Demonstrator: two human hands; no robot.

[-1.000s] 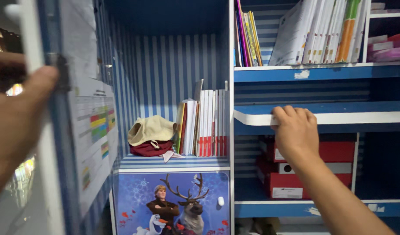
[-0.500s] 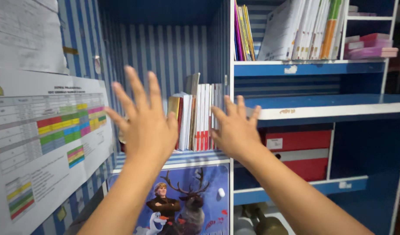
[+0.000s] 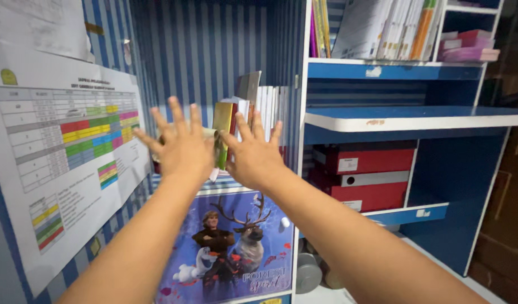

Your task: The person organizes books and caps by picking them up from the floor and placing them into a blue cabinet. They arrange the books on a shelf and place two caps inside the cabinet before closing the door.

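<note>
Both of my hands are stretched out, fingers spread, in front of an open blue-and-white striped cupboard compartment point(image 3: 208, 50). My left hand point(image 3: 183, 143) is empty and hovers before the left part of the compartment. My right hand point(image 3: 253, 155) is empty too and hovers just in front of a row of upright books point(image 3: 259, 98) with white and red spines. Neither hand touches anything that I can see. The cloth items on the shelf are hidden behind my hands.
The opened cupboard door point(image 3: 56, 169) at left carries a coloured timetable sheet point(image 3: 67, 152). A lower door point(image 3: 230, 242) shows cartoon figures. At right are a blue-white shelf board point(image 3: 416, 118), red box files point(image 3: 366, 177), upper books point(image 3: 383, 28) and dumbbells point(image 3: 309, 273).
My left hand let go of the door and my right hand left the shelf board. Both came together, open, in front of the compartment. The view has pulled back and the door stands wider.
</note>
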